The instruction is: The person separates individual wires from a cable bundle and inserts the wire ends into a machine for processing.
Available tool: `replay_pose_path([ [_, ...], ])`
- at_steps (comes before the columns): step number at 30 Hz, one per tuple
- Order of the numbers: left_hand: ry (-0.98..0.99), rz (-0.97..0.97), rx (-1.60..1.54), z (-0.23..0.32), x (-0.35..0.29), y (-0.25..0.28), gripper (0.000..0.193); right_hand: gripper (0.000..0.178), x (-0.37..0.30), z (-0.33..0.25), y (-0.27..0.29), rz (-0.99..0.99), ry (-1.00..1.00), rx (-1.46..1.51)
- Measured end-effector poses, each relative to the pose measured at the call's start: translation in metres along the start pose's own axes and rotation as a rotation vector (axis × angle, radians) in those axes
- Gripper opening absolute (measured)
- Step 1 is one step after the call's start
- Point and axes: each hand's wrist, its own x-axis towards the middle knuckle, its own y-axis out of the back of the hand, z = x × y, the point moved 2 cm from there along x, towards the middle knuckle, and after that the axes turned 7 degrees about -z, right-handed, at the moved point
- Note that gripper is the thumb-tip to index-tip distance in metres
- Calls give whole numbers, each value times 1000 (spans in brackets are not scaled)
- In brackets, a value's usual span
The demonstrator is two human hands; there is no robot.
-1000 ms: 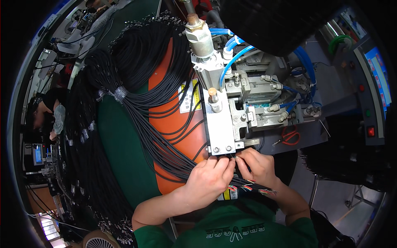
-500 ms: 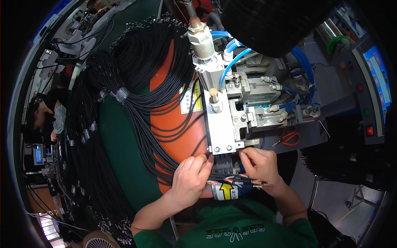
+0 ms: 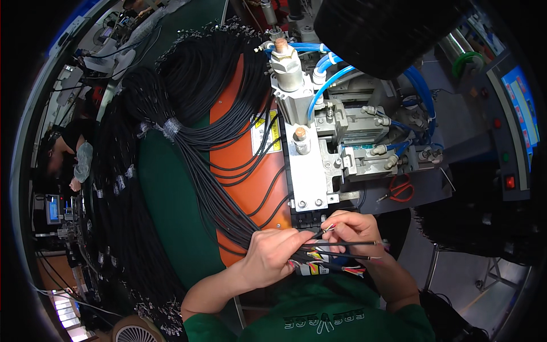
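My left hand (image 3: 272, 252) is closed round a black cable (image 3: 320, 234), just in front of the machine's near end. At the cable's tip, thin coloured wires (image 3: 329, 228) come out, and my right hand (image 3: 354, 229) pinches them between thumb and fingers. Below the hands, several more black cable ends (image 3: 345, 267) with bared red and white wires stick out to the right. These lie over a part with a yellow arrow label, which they partly hide. The metal pneumatic machine (image 3: 306, 176) stands just beyond both hands, its near end apart from my fingers.
A large bundle of black cables (image 3: 211, 191) runs over an orange panel (image 3: 239, 205) on the left. Blue air hoses (image 3: 333, 77) curve above the machine. Red-handled scissors (image 3: 401, 189) lie to its right, near a control panel (image 3: 509, 134). Another person works at far left.
Both hands have come back from the machine's near end toward me. The cable end now shows between them, with my right fingers on its wires. More loose cable ends are spread to the right.
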Motion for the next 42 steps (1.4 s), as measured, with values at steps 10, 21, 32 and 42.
replay_pose_path([
  [10, -67, 0, -108, 6, 12, -4, 44, 15, 3, 1, -3, -63, 188, -390],
  [21, -6, 81, 143, 9, 11, -14, 28, 21, -2, 10, -10, 126, 213, -366],
  [32, -11, -44, -174, -5, 16, -8, 35, 17, 5, -4, 4, -17, -63, -51],
  [42, -28, -191, -261, -9, 21, -2, 24, 13, 8, -20, 6, -111, 10, -395],
])
